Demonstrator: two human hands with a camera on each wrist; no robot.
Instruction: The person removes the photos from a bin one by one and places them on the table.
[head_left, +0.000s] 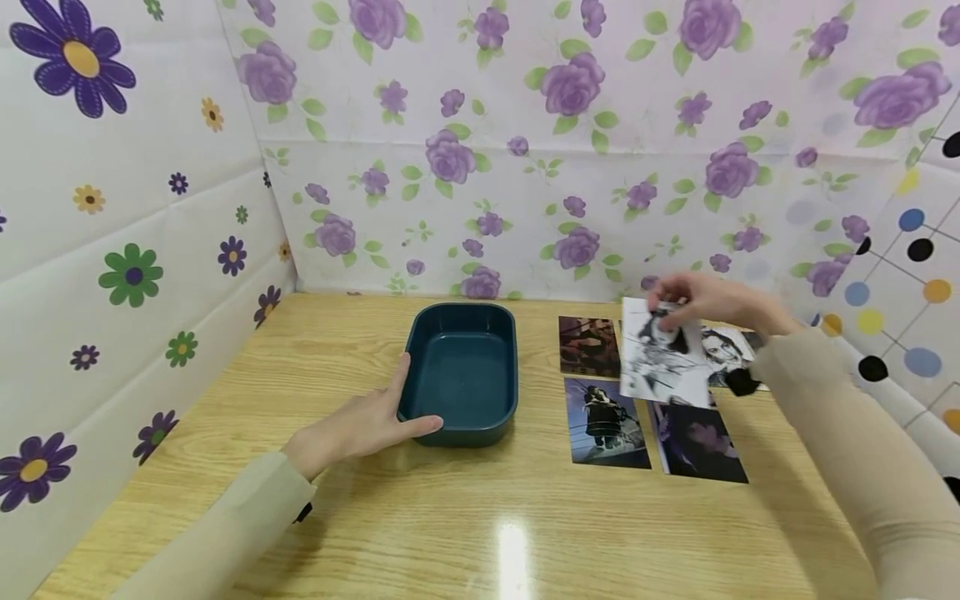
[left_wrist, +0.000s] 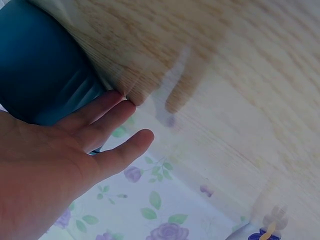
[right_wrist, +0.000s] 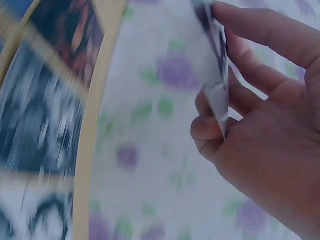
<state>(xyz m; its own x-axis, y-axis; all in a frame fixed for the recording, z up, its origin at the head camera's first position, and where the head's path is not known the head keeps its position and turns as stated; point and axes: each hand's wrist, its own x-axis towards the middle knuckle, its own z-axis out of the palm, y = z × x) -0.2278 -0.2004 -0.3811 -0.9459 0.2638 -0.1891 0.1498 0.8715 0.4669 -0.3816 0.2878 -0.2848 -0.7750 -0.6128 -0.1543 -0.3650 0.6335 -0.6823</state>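
My right hand pinches a black-and-white photo print between thumb and fingers, raised over other prints on the table. From the right wrist view the held print is seen nearly edge-on, its lower end against the curled fingers. My left hand lies at the near left side of a dark teal rectangular dish, thumb by the near rim, fingers extended along the side. In the left wrist view the straight fingers show beside the dish wall. Nothing is in the dish.
Below the held print lie a reddish-brown print, a blue one with a dark figure, a dark purple one and a black-and-white face print, partly covered. Flower-patterned sheets border the wooden table.
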